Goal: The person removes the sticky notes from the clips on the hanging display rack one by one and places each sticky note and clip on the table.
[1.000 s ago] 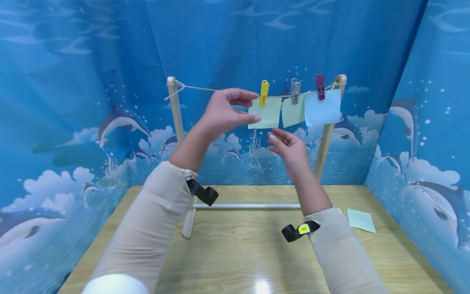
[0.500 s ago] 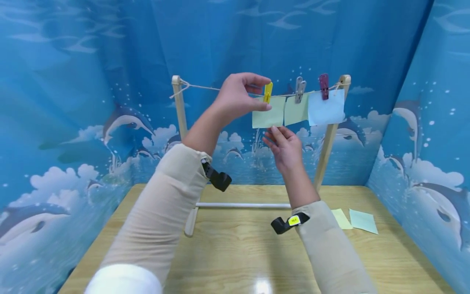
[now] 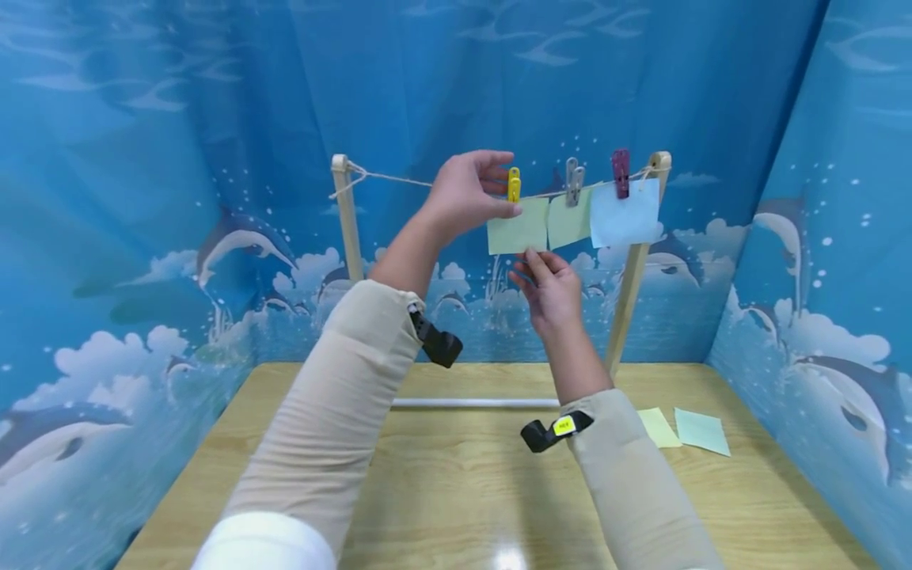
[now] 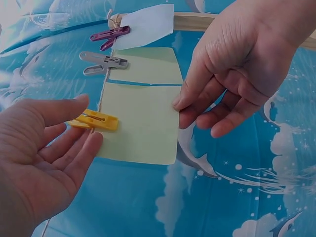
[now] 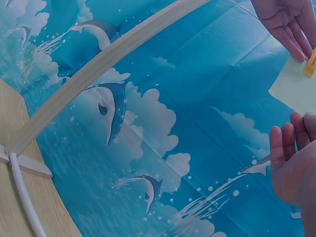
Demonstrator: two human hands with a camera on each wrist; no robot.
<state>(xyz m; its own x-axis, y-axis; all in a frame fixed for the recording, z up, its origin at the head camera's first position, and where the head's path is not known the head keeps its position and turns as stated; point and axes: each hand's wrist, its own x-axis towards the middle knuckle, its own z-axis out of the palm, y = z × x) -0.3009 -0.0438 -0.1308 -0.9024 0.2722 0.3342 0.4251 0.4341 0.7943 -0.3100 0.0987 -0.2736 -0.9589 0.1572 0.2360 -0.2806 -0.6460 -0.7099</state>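
Note:
A yellow clothespin (image 3: 514, 185) holds a pale green paper note (image 3: 518, 228) on a string line. My left hand (image 3: 466, 194) has its thumb and fingers curled round this clothespin; in the left wrist view the clothespin (image 4: 98, 120) lies between thumb and fingers. My right hand (image 3: 556, 289) pinches the note's lower edge between thumb and fingers. To the right hang a second green note (image 3: 568, 220) under a grey clothespin (image 3: 574, 184) and a light blue note (image 3: 624, 215) under a purple clothespin (image 3: 621, 172).
The string (image 3: 395, 176) runs between two wooden posts (image 3: 347, 222), with a white rod (image 3: 473, 403) low between them. On the wooden table (image 3: 442, 491) lie a yellow note (image 3: 659, 427) and a mint note (image 3: 701, 432) at right. Dolphin-printed curtains (image 3: 214, 119) surround the table.
My left hand has moved right and closed in round the yellow clothespin. My right hand has risen to the green note's lower edge and pinches it.

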